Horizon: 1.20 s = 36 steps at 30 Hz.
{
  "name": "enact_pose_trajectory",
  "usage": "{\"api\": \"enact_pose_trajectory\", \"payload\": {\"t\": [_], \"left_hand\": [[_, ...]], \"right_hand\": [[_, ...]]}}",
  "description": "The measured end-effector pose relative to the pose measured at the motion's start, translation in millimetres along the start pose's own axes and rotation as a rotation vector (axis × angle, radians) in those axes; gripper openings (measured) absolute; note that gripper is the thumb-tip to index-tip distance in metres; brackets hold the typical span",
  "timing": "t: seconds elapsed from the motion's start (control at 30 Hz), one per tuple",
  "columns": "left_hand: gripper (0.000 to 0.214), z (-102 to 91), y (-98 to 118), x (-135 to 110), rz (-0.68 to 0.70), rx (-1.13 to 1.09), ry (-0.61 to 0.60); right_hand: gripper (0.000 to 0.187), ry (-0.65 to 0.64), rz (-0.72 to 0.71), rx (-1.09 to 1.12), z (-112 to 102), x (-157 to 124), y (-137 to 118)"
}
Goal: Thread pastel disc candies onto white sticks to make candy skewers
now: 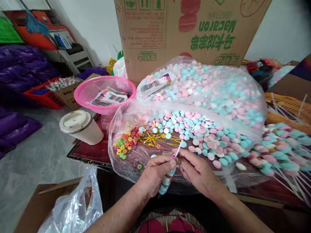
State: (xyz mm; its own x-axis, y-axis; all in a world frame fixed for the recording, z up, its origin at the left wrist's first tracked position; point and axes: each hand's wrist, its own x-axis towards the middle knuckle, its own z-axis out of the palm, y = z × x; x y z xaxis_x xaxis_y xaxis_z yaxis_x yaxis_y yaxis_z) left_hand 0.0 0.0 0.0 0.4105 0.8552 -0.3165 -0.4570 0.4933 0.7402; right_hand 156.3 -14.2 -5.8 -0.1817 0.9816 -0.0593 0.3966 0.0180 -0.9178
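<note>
A wrapped marshmallow skewer point(166, 183) with pink and blue pieces is held in my left hand point(156, 173), its candy end pointing down toward me. The skewer's white stick point(179, 149) sticks up between both hands. My right hand point(198, 170) is closed beside the stick, its fingertips pinched at the wrapper's gathered neck; what lies between them is hidden. Just beyond my hands are gold twist ties point(152, 139) and loose pink, blue and white marshmallow discs point(211, 137). Small coloured gummy rings point(125, 142) lie to the left on clear plastic.
A large clear bag of marshmallow discs point(218, 87) stands before a cardboard box point(150, 35). At left are a pink basket point(81, 94) holding packets and a lidded white cup point(88, 131). Finished skewers point(282, 149) pile up at right. A plastic bag point(77, 200) hangs low left.
</note>
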Motion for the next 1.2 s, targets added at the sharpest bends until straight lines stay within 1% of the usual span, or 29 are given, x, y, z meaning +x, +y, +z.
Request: {"api": "enact_pose_trajectory", "payload": {"t": [0.1, 0.17, 0.2, 0.23, 0.27, 0.3, 0.33, 0.37, 0.43, 0.47, 0.53, 0.57, 0.6, 0.63, 0.7, 0.73, 0.83, 0.9, 0.97, 1.03, 1.13, 1.2], "left_hand": [[0.020, 6.5, -5, 0, 0.022, -0.021, 0.027], [0.023, 9.7, -6, 1, 0.023, -0.037, 0.051], [0.024, 10.8, -7, 1, 0.019, -0.046, 0.067], [0.026, 11.4, -7, 1, 0.015, -0.050, 0.088], [0.027, 11.7, -7, 2, 0.009, -0.050, 0.117], [0.029, 11.8, -7, 2, -0.001, -0.043, 0.150], [0.030, 12.0, -7, 3, -0.013, -0.030, 0.184], [0.031, 12.4, -8, 4, -0.029, -0.012, 0.214], [0.032, 14.5, -11, 5, -0.068, 0.037, 0.236], [0.032, 16.4, -13, 5, -0.084, 0.065, 0.232], [0.031, 20.8, -18, 5, -0.094, 0.121, 0.222], [0.030, 23.0, -20, 5, -0.092, 0.145, 0.219], [0.029, 24.6, -22, 4, -0.089, 0.166, 0.215], [0.028, 25.7, -23, 3, -0.084, 0.187, 0.208], [0.024, 25.6, -24, 1, -0.051, 0.256, 0.167], [0.022, 24.7, -23, 0, -0.008, 0.316, 0.132], [0.020, 19.7, -17, -2, 0.179, 0.546, 0.016], [0.021, 15.7, -14, -4, 0.262, 0.653, -0.054], [0.023, 11.5, -15, -4, 0.289, 0.694, -0.101], [0.025, 7.8, -20, -2, 0.267, 0.678, -0.084], [0.031, 4.5, -29, 1, 0.158, 0.546, 0.054], [0.032, 4.5, -33, 2, 0.126, 0.473, 0.134]], "right_hand": [[0.053, 0.080, -0.021, 0.089, 8, -2, -5], [0.057, 0.069, 0.040, 0.183, 9, -4, -5], [0.055, 0.041, 0.091, 0.233, 8, -6, -4], [0.048, 0.012, 0.141, 0.266, 6, -9, -2], [0.036, 0.002, 0.177, 0.278, 4, -12, -1], [0.026, 0.020, 0.193, 0.278, 0, -15, 1], [0.020, 0.074, 0.188, 0.279, -3, -19, 2], [0.021, 0.149, 0.165, 0.288, -7, -23, 2], [0.020, 0.282, 0.070, 0.311, -11, -29, -3], [0.019, 0.307, -0.005, 0.296, -12, -31, -6], [0.021, 0.289, -0.173, 0.187, -9, -32, -13], [0.023, 0.276, -0.233, 0.114, -7, -31, -15], [0.026, 0.276, -0.263, 0.052, -4, -30, -17], [0.029, 0.279, -0.265, 0.009, -1, -29, -16], [0.038, 0.286, -0.218, -0.031, 3, -27, -13], [0.043, 0.286, -0.195, -0.046, 5, -26, -10], [0.054, 0.278, -0.160, -0.085, 6, -24, -3], [0.056, 0.272, -0.144, -0.098, 6, -23, -2], [0.054, 0.277, -0.155, -0.145, 6, -22, -2], [0.050, 0.290, -0.197, -0.234, 8, -21, -2], [0.046, 0.315, -0.246, -0.306, 10, -21, 1], [0.034, 0.350, -0.259, -0.313, 10, -23, 5]]}}
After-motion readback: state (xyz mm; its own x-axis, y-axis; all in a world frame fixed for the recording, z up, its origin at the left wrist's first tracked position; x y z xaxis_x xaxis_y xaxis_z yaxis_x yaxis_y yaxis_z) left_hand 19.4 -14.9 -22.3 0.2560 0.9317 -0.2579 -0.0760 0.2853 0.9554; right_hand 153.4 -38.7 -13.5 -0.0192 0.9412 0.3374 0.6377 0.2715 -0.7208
